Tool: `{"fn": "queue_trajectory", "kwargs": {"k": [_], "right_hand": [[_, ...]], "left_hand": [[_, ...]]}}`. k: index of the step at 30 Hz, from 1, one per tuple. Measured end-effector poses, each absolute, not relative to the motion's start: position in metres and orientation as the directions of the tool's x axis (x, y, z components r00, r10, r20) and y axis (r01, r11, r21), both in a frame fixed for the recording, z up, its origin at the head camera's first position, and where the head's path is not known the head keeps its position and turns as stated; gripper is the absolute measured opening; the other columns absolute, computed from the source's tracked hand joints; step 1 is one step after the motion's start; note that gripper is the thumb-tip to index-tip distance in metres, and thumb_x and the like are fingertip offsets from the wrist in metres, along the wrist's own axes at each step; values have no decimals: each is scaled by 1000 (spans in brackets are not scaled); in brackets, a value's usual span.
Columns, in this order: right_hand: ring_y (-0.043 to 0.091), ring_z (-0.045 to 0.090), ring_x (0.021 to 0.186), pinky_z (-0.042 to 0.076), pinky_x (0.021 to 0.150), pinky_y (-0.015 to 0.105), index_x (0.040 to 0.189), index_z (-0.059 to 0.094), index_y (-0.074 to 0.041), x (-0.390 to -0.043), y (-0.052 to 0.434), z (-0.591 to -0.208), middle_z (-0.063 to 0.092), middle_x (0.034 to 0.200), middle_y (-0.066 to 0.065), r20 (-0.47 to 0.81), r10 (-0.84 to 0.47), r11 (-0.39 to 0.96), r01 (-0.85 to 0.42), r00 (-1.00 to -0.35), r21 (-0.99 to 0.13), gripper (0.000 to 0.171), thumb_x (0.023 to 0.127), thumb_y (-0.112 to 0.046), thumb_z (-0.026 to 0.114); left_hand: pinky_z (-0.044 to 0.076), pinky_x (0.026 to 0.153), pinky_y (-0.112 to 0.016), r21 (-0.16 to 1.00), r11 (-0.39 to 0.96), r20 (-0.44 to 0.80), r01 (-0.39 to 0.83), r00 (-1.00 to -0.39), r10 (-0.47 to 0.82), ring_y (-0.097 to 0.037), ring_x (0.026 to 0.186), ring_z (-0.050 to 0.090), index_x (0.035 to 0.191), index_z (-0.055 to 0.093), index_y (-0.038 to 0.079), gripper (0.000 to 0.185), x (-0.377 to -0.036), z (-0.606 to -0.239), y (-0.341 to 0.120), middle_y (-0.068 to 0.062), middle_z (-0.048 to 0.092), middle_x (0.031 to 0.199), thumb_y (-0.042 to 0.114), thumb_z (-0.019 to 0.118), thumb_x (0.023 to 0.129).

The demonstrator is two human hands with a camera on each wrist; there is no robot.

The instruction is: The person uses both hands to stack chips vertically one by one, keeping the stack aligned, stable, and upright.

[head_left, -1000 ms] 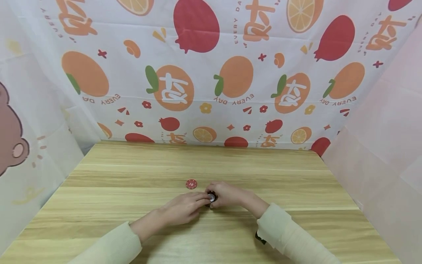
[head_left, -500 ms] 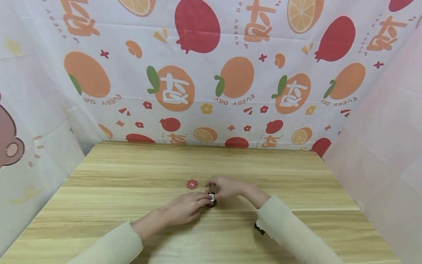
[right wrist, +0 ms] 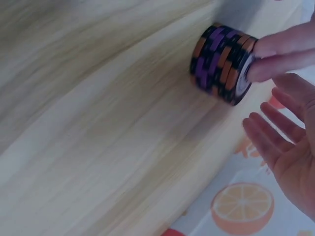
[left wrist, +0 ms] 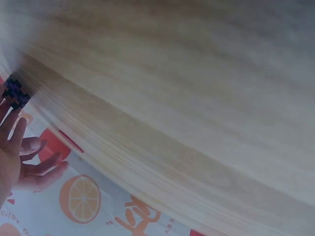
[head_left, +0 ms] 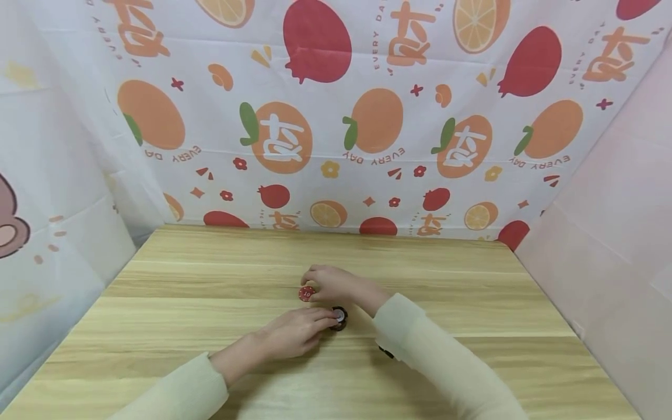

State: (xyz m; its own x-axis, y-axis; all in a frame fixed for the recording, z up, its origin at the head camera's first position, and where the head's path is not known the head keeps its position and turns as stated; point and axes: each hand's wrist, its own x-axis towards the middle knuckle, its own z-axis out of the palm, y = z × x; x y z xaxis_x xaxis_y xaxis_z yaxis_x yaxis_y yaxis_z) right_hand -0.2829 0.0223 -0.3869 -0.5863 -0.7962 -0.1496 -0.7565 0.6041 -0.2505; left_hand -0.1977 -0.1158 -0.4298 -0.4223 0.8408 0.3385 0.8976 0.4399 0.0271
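- Head view: the stack of chips (head_left: 339,318) stands upright on the worktop (head_left: 472,303), its axis vertical
- left hand (head_left: 296,330) lies low, straight fingertips pressing the stack's top
- right hand (head_left: 328,282), just beyond, pinches a red chip (head_left: 306,293)
- stack edges striped black, purple and orange, white top face

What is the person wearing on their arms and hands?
Both arms are in long, pale cream-green knitted sleeves with ribbed cuffs at the wrists. The left hand and the right hand are bare, with no gloves or rings that I can see. Something small and dark peeks out under the right sleeve.
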Motion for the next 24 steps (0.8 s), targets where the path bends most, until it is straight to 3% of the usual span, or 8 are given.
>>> {"fn": "queue_trajectory", "kwargs": {"k": [12,24], "right_hand": [[12,51,104,42,87,21,121,60,-16,-285,12,-397,54,115,0,-179,-802,596,-783,-570,-180,37,85,-23,66],[9,52,86,44,75,15,113,65,-15,-289,14,-401,54,102,1,-133,-827,562,-814,-546,-149,28,85,-17,66]], "left_hand": [[44,92,-33,32,459,316,888,-445,838,-20,108,54,115,61,3,34,-201,-426,-117,-8,59,114,7,62,81],[45,91,-33,26,450,331,893,-433,838,-19,107,54,115,61,3,35,-205,-427,-116,-7,59,115,8,63,81]]}}
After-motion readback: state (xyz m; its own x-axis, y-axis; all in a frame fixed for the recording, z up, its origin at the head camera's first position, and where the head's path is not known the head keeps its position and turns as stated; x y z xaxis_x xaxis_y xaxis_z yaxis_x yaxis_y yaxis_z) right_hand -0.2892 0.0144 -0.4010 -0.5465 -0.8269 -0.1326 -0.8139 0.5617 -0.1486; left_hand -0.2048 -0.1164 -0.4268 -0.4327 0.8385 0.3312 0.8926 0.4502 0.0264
